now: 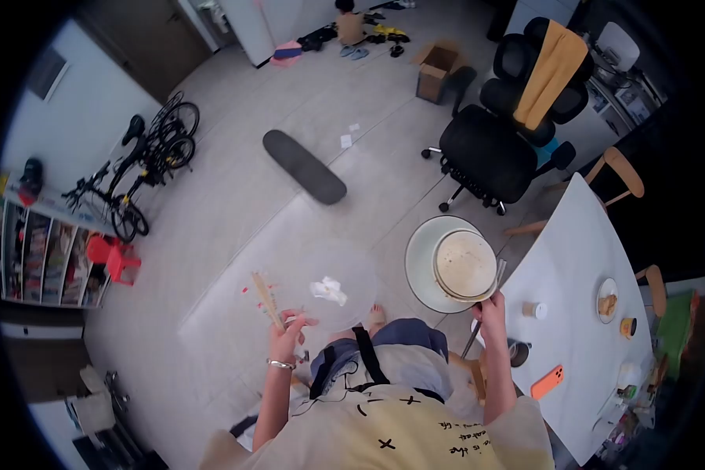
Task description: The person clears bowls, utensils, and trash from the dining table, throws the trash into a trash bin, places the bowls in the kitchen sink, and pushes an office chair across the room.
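My left hand (290, 329), with a bracelet at the wrist, pinches wooden chopsticks (265, 299) and the near edge of a round, see-through plastic lid or tray (348, 270). A crumpled white tissue (329, 291) lies on the clear plastic, and small red bits show near the chopsticks. In my right hand (489, 313) is a stack of dishes: a pale green plate (421, 270) with a bowl (466, 264) on top, light brown inside. Thin metallic utensils (500, 274) stick out beside that hand. Both loads are held above the floor.
A white table (560, 313) on the right bears a cup (535, 310), a plate of food (606, 301) and an orange phone (547, 381). Ahead are a skateboard (305, 167), a black office chair (489, 153) and a cardboard box (436, 74). Bicycles (137, 172) stand left; a person (350, 27) crouches far back.
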A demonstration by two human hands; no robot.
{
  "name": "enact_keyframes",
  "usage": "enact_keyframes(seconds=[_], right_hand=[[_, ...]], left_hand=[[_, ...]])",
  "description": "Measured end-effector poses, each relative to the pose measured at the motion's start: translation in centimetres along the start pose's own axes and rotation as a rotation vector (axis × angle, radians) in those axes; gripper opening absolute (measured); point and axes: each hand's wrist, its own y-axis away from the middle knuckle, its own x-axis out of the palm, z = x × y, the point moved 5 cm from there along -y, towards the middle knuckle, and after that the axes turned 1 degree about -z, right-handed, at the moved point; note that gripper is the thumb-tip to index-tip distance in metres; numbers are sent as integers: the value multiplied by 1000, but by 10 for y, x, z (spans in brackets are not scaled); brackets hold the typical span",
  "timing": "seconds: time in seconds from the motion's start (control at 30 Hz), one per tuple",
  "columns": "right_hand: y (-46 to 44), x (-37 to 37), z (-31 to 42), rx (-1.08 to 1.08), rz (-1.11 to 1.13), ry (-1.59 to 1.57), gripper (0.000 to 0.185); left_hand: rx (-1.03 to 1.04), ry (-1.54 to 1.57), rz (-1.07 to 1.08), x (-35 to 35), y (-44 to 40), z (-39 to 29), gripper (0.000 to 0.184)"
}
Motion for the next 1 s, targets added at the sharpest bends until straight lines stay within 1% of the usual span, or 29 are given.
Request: enact_keyframes(seconds=[0.1, 0.13, 0.27, 0.33, 0.43, 0.57, 0.67, 0.73, 0.8, 0.83, 0.93, 0.97, 1.0], right_hand=[[-48, 55, 31, -36, -19, 11, 8], [-66, 70, 37, -34, -61, 16, 8], [-130, 124, 57, -11, -81, -15, 8], [-165, 149, 73, -13, -95, -14, 7], [-207, 179, 98, -49, -186, -66, 6], [-258, 204, 133, -2, -302, -88, 7], [-313, 214, 161, -16, -345, -129, 6], [-348, 213, 174, -12, -382, -143, 6], [-392, 211, 184, -26, -344, -122, 7], [-416, 210, 191, -41, -325, -116, 8], [-482, 203, 220, -20, -421, -97, 12], [-501, 205, 234, -43, -418, -136, 12], [-519, 207, 248, -68, -421, -179, 13]], left_hand=[[1, -45, -43, -5, -76, -36, 12], [7, -22, -43, -6, -104, -47, 13], [-5, -15, 13, -1, -210, -88, 17], [22, -30, 63, 15, -268, -123, 17], [57, -110, 136, 35, -349, -176, 15], [47, -212, 204, 80, -449, -239, 13], [46, -235, 287, 141, -525, -281, 13], [50, -232, 315, 183, -571, -287, 15], [34, -231, 326, 226, -613, -294, 16], [25, -231, 330, 252, -630, -300, 17], [1, -223, 384, 341, -684, -316, 19], [-30, -250, 411, 366, -698, -326, 19], [-16, -276, 427, 389, -715, -336, 19]])
